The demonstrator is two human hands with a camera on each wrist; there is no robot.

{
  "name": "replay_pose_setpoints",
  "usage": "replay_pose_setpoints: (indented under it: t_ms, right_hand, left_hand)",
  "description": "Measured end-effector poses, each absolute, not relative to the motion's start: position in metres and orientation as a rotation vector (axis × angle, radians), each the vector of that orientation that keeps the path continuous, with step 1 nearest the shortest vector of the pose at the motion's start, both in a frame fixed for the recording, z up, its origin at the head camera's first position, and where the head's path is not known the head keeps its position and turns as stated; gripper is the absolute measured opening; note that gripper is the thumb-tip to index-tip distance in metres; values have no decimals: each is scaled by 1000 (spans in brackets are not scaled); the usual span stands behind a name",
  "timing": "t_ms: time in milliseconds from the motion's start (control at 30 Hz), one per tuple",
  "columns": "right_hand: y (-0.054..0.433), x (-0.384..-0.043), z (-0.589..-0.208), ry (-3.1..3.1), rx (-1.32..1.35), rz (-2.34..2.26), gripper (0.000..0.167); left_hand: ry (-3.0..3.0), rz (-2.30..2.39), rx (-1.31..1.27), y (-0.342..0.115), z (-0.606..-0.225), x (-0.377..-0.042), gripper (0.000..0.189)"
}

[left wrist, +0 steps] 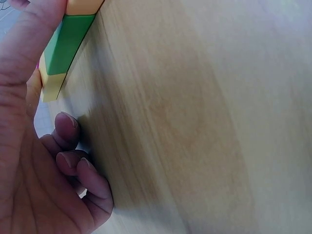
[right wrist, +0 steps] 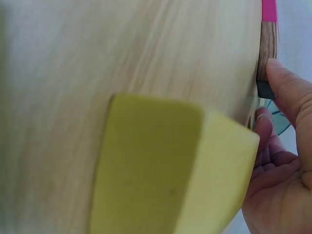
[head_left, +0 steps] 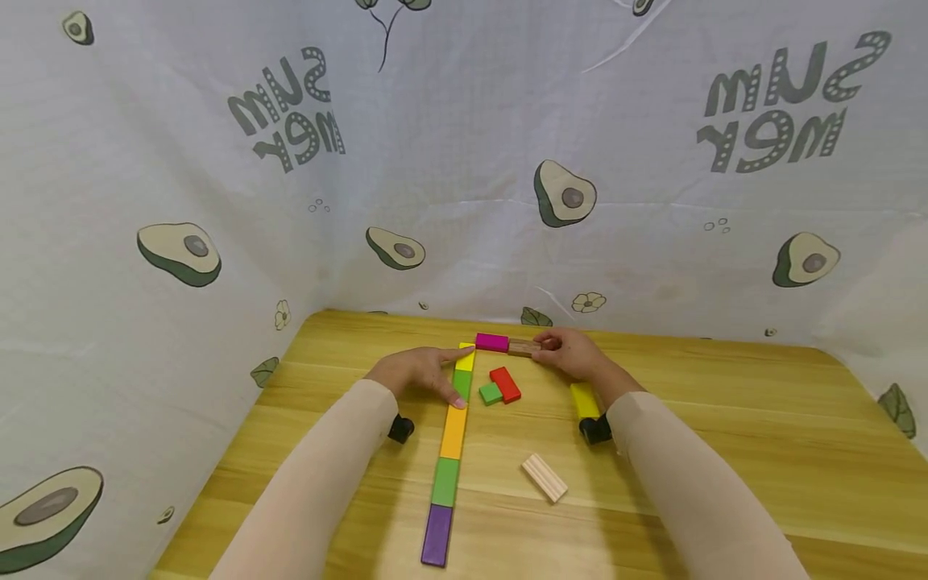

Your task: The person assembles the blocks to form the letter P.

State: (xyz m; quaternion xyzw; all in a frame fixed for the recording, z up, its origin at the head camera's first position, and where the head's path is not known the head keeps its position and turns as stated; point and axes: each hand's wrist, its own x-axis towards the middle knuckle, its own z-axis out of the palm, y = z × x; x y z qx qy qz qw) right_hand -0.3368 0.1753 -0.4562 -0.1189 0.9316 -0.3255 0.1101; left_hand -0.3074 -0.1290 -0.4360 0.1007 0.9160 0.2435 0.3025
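Note:
My right hand (head_left: 573, 354) pinches a brown wood-grain block (head_left: 520, 348) at its right end, thumb on the near side. Its left end meets a magenta block (head_left: 492, 343) at the back of the table. My left hand (head_left: 418, 372) reaches over a column of blocks. Its index fingertip touches the yellow block (head_left: 466, 358) at the column's far end. The thumb rests where a green block (head_left: 461, 380) meets an orange block (head_left: 453, 431). In the left wrist view the other fingers are bent beside the column. A second green block (head_left: 445, 482) and a purple block (head_left: 437, 536) continue toward me.
A red block (head_left: 505, 385) lies against a small green block (head_left: 490, 394) inside the corner. A pale wooden block (head_left: 544, 478) lies nearer me. Under the right wrist sits a yellow block (right wrist: 151, 161). A printed cloth (head_left: 464, 161) hangs behind the table.

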Motion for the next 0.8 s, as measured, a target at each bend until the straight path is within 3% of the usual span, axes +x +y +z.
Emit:
replay_pose_setpoints:
  t_ms: [800]
  right_hand:
    - [175, -342, -460, 2748, -341, -953, 43]
  left_hand:
    - [2421, 659, 247, -127, -438, -311, 111]
